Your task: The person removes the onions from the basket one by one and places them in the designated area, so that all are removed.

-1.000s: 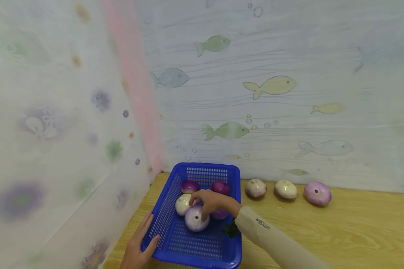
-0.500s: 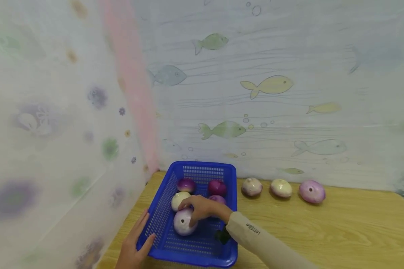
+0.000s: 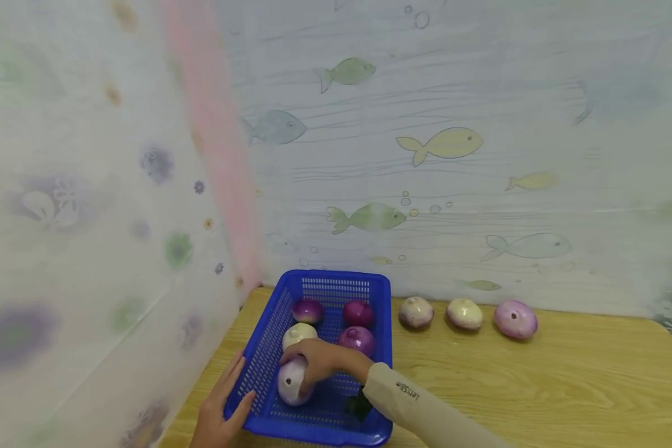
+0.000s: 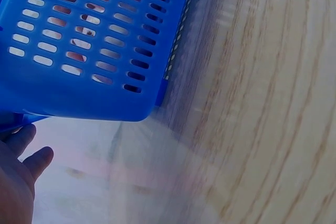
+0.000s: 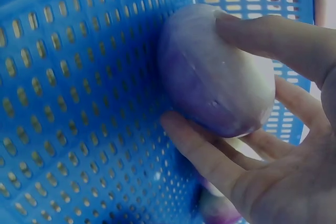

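My right hand [image 3: 319,359] holds a white-and-purple onion [image 3: 290,382] low in the blue plastic basket [image 3: 313,429], near its front left. In the right wrist view, thumb and fingers are spread around that onion [image 5: 210,77], close to the perforated wall. Just behind it lies a white onion [image 3: 299,334], partly covered by the hand. Farther back are purple onions [image 3: 308,311], with two more along the right side. My left hand [image 3: 218,407] rests at the basket's left rim with fairly straight fingers; only part of it enters the left wrist view.
A row of pale onions stands right of the basket: a whitish onion [image 3: 417,312], a cream onion [image 3: 464,313] and a light purple onion [image 3: 516,320]. The wooden table [image 3: 582,367] meets a fish-patterned curtain [image 3: 453,186] behind. A dark object [image 3: 358,406] sits beneath the right wrist.
My right hand has moved the white-and-purple onion left and toward the front, away from the purple onion on the right. The left hand stays at the rim; the view has shifted slightly.
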`<state>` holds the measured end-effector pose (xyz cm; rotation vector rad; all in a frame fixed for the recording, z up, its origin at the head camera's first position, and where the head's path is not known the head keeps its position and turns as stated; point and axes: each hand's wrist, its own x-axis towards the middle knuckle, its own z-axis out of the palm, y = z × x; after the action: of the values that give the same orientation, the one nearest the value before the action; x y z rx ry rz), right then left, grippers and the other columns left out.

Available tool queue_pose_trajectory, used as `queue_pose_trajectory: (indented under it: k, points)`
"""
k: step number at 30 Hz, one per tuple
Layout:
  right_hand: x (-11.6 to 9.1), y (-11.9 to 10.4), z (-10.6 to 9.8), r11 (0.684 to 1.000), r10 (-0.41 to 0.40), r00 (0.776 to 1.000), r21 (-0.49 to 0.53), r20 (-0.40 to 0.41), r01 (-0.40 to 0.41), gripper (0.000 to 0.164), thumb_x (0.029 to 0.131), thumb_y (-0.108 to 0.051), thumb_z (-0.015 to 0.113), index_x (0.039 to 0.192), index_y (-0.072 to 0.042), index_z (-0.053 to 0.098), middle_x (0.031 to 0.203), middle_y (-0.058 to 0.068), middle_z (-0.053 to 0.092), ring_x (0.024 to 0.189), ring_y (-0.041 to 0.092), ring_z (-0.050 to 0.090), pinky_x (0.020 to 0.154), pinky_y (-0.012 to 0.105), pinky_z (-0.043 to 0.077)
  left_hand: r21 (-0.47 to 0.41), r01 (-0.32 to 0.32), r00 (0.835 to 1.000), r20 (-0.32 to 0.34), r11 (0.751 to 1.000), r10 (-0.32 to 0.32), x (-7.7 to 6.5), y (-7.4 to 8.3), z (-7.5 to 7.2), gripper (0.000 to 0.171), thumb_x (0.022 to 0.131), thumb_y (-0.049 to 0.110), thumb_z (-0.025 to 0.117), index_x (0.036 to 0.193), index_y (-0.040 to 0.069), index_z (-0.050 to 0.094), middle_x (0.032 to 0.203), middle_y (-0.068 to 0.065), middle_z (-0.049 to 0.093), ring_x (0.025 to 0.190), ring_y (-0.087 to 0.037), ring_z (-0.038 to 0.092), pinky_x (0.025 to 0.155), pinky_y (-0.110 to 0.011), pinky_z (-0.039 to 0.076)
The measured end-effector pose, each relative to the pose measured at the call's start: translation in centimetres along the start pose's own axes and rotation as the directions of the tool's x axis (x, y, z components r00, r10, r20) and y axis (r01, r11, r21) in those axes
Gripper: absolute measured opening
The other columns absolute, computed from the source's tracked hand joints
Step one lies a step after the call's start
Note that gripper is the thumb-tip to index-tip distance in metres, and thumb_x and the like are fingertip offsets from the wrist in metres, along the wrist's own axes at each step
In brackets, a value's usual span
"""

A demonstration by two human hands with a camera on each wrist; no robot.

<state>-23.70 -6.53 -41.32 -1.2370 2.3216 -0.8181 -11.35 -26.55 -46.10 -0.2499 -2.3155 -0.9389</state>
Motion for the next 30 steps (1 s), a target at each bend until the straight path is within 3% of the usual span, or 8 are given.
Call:
queue_pose_trajectory:
  k: [6, 16, 25, 30]
  points:
    - [-0.1, 0.0, 0.2, 0.999, 0.001, 1.000, 0.042, -0.007, -0.001, 0.061, 0.061, -0.006, 0.085, 0.118, -0.012, 0.065, 0.105, -0.009, 0.061, 0.088, 0.002, 0.051, 0.077, 0.016, 0.045, 0.010, 0.028, 1.000, 0.013, 1.000, -0.029, -0.1, 0.1, 0.0, 0.059, 0.083, 0.005, 0.070, 0.137, 0.005, 0.049, 0.140, -0.016, 0.046, 0.127, 0.014, 0.029, 0.097, -0.001, 0.021]
    - [-0.4, 0.6, -0.5, 0.997, -0.027, 1.000, 0.073, -0.013, 0.028, 0.060, 0.062, -0.009, 0.084, 0.118, -0.015, 0.064, 0.110, -0.009, 0.060, 0.091, 0.003, 0.051, 0.079, 0.018, 0.046, -0.011, 0.002, 1.000, 0.006, 1.000, -0.002, 0.1, 0.1, 0.1, 0.061, 0.080, 0.001, 0.071, 0.137, 0.004, 0.050, 0.141, -0.014, 0.046, 0.129, 0.010, 0.030, 0.100, -0.002, 0.021]
    - [-1.8, 0.3, -1.8, 0.987, -0.040, 0.998, 0.156, -0.055, 0.048, 0.060, 0.062, -0.009, 0.084, 0.118, -0.017, 0.064, 0.113, -0.008, 0.058, 0.094, 0.005, 0.052, 0.079, 0.019, 0.046, -0.023, -0.033, 0.999, -0.016, 0.999, 0.033, 0.0, -0.1, 0.3, 0.062, 0.078, -0.001, 0.071, 0.136, 0.004, 0.050, 0.140, -0.015, 0.047, 0.129, 0.006, 0.033, 0.101, -0.004, 0.023]
    - [-2.8, 0.4, -3.0, 0.979, -0.068, 0.995, 0.187, -0.078, 0.081, 0.062, 0.064, -0.012, 0.084, 0.122, -0.016, 0.062, 0.118, -0.007, 0.057, 0.097, 0.009, 0.053, 0.079, 0.020, 0.047, -0.007, -0.011, 1.000, -0.019, 1.000, 0.011, 0.0, -0.2, 0.3, 0.060, 0.079, 0.000, 0.071, 0.136, 0.004, 0.051, 0.139, -0.017, 0.047, 0.129, 0.007, 0.033, 0.100, -0.004, 0.023]
